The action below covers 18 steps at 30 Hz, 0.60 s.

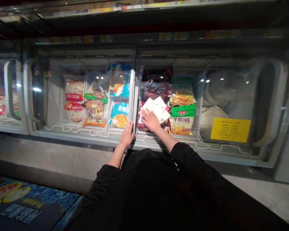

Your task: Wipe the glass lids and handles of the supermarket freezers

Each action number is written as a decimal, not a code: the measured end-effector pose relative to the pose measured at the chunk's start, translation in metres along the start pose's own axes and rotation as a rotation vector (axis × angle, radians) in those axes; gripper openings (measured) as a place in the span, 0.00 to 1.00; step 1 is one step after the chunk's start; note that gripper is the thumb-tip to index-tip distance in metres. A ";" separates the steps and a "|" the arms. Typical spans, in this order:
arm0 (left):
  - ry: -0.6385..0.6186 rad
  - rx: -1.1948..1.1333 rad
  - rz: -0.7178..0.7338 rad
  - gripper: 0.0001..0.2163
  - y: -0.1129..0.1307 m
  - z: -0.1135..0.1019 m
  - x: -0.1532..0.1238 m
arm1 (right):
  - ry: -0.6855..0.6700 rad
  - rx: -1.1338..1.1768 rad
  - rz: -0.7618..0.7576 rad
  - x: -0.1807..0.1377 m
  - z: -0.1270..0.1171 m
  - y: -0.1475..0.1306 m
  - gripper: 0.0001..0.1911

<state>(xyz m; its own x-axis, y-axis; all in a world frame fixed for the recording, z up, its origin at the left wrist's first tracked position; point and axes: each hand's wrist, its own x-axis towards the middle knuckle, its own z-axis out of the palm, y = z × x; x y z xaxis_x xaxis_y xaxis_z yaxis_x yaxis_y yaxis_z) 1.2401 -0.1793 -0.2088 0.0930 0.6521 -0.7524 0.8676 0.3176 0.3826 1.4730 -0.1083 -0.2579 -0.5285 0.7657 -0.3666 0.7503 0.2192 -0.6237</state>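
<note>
My right hand [150, 120] presses a folded white cloth [159, 107] against the clear sliding lid of a chest freezer. Its fingers lie over the cloth's left part, and loose corners spread out to the upper right. Faint small marks show on the cloth. My left hand [127, 134] rests with outstretched fingers on the grey lid frame [134, 96] near the front edge, holding nothing. Beneath the lid, close to the cloth, lie dark red food packets [144, 123] and green-and-white packets [182, 118]. Blue packets [119, 112] lie left of the frame.
White wire baskets [199, 118] divide the freezer. A yellow notice [230, 130] is on the right lid. Curved handles [30, 91] stand at the lid ends. Above runs a shelf edge with price tags [180, 36]. A printed blue panel [33, 205] is at lower left.
</note>
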 end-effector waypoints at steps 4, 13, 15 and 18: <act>-0.038 0.040 0.030 0.38 0.000 -0.011 0.001 | -0.065 0.036 -0.182 -0.010 0.022 -0.045 0.28; -0.071 0.079 0.048 0.38 0.001 -0.021 -0.002 | 0.247 -0.112 0.351 0.052 -0.108 0.140 0.32; -0.071 0.077 0.040 0.38 0.002 -0.021 -0.003 | 0.346 -0.138 0.493 0.049 -0.119 0.171 0.32; -0.071 0.076 0.041 0.38 0.001 -0.021 -0.003 | 0.425 -0.156 0.580 0.032 -0.094 0.165 0.34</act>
<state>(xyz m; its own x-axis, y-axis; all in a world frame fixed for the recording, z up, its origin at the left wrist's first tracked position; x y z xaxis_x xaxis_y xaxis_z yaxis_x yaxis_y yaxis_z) 1.2309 -0.1667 -0.1946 0.1613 0.6120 -0.7742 0.8965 0.2371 0.3742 1.6171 0.0089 -0.3080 0.1464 0.9461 -0.2889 0.9272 -0.2330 -0.2934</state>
